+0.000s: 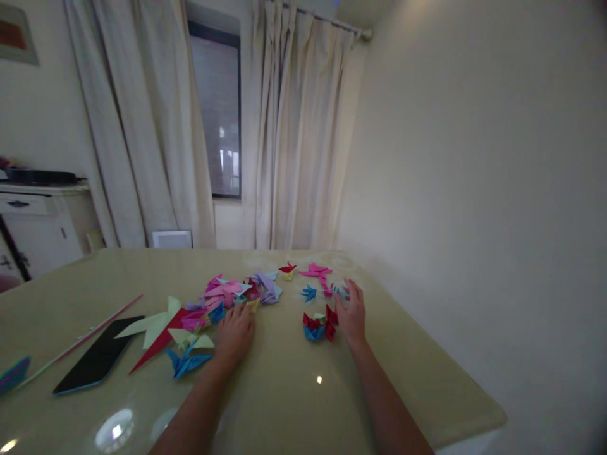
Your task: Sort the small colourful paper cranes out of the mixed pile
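Note:
Folded paper cranes in several colours lie on the table. My left hand (236,330) rests palm down at the right edge of a heap, fingers outstretched beside a small yellow paper piece (253,305) and a dark blue paper crane (217,313). Pink cranes (222,291) and a lavender crane (269,287) make up much of that heap. On the right, my right hand (351,311) has thumb and fingers around a small light blue paper crane (339,291). Close to its wrist are a red crane (331,322) and a red-and-blue cluster (313,328). A blue crane (308,293) lies farther left.
A black phone or tablet (99,357) lies at the left beside a long pink-and-green stick (90,335). Pale green folded paper (154,322) overlaps its corner. A blue crane (187,362) sits near my left forearm. The glossy table (294,404) meets a wall (474,189) on the right.

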A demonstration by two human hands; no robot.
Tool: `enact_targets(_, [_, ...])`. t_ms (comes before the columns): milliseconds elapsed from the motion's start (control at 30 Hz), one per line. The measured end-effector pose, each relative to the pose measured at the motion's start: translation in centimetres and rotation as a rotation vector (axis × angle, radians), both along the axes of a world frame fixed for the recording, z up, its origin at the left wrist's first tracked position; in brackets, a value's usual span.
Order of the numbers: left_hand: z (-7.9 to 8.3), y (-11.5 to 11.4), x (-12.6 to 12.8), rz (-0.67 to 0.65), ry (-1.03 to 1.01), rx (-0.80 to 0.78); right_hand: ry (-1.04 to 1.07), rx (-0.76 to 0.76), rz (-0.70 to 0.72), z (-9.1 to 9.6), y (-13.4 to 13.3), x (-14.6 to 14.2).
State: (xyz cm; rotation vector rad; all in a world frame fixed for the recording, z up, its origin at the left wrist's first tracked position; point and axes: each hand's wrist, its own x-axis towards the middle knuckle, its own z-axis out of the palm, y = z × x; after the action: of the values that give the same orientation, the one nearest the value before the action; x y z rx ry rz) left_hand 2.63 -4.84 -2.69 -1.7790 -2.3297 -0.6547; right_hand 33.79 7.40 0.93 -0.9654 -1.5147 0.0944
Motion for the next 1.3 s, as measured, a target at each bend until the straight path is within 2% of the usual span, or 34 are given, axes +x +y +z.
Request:
enact_targets(133, [0.1,0.0,0.0,-0.076,-0.010,-0.006,-0.039,-0.029,0.035,-0.5,-1.7,-0.3])
enact_targets(267, [0.3,0.4,-0.2,-0.110,0.002,0.061,-0.143,-0.057,0.145,-0.4,-4.2,-3.5])
enact_targets(367, [-0.1,1.2,-0.1,-0.277,-0.013,0.125,-0.299,-0.047,0.252,-0.7,-5.9,-6.2])
enact_targets(467, [-0.6,1.5,0.1,-0.489,-0.116,0.111,-0.547,-0.014,0.324,-1.1,-7.4,-8.0])
enact_targets(567, [-0.5,1.0,0.8,-0.589,-0.255,0.136,-0.773,-0.008,0.347,-1.4,-8.3,-8.6])
enact_targets(633, [-0.1,0.5,1.8,-0.644,-0.355,0.188,-0.839,-0.018,0.358,-1.3,-8.5,-8.6])
enact_targets(733, [0.4,0.0,3.9,-0.696,-0.510,0.302,-0.803,-0.059,0.358,-1.2,-8.2,-8.0])
enact_targets(867, [0.5,-0.1,5.9,-0.672,-0.630,0.378,-0.693,-0.144,0.346,-0.9,-7.3,-7.1])
enact_targets(1033, [-0.1,0.0,5.8,-0.623,-0.689,0.369,-0.835,-0.221,0.357,-0.6,-7.0,-7.3])
enact_targets(1100, [-0.2,0.3,5.2,-0.530,-0.615,0.411,-0.849,-0.229,0.357,-0.5,-7.1,-7.5])
enact_targets(1200, [-0.4,1.3,4.6,-0.344,-0.384,0.467,-0.826,-0.201,0.326,-0.2,-7.4,-7.5])
enact_targets(1300, [-0.6,3.0,4.4,-0.165,-0.205,0.357,-0.843,-0.118,0.269,-0.4,-7.8,-7.8])
